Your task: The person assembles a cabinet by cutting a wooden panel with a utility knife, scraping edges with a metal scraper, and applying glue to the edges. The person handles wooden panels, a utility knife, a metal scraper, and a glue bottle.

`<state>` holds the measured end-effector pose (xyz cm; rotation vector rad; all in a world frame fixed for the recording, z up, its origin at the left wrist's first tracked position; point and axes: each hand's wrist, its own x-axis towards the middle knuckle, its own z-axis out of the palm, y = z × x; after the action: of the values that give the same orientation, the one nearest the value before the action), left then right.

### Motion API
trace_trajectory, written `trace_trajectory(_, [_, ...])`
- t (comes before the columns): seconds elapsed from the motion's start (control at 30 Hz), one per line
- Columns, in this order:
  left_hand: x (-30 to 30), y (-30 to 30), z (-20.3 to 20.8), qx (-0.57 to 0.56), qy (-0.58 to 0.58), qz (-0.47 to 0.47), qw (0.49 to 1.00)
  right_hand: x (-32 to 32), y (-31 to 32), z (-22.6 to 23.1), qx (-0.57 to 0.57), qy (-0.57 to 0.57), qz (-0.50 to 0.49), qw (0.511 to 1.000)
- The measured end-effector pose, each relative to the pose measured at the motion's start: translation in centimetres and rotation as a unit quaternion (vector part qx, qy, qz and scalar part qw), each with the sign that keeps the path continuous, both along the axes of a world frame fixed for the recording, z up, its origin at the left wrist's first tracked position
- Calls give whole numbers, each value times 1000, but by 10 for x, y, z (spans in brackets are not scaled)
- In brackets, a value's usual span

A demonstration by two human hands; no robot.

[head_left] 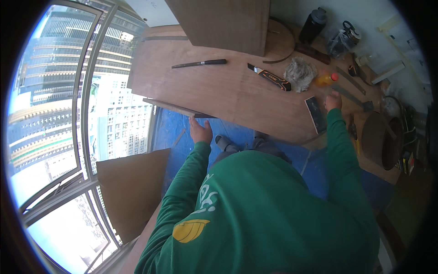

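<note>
My left hand (200, 131) is at the near edge of the wooden worktop (228, 91), fingers stretched out with the thumb apart. Its fingertips touch the end of a thin board (175, 108) that sticks out below the worktop edge. On the right, my right hand (333, 101) is closed over the worktop; what it holds, if anything, is hidden. Just left of it lies a dark rectangular block with a pale edge (315, 114). A small orange bottle with a red cap (325, 80) lies beyond it, and a metal strip (347, 95) lies to its right.
A black-and-orange utility knife (269, 76), a slim black-handled tool (199, 63) and crumpled clear plastic (299, 74) lie on the worktop. An upright wood panel (223, 25) stands behind. Dark bottles (314, 25) stand far right. A brown board (134, 192) leans by the window.
</note>
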<state>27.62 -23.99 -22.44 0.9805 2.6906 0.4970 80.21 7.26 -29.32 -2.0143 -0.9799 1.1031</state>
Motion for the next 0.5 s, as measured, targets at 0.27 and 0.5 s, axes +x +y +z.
trace_trajectory(0.27, [-55,-6,31,34,67,-61,995,-145,-82,56,-168,-9,318,933])
trace_trajectory(0.5, [-121,-3,42,35,114,-210,970,-338,-40,68,54,-94,620,777])
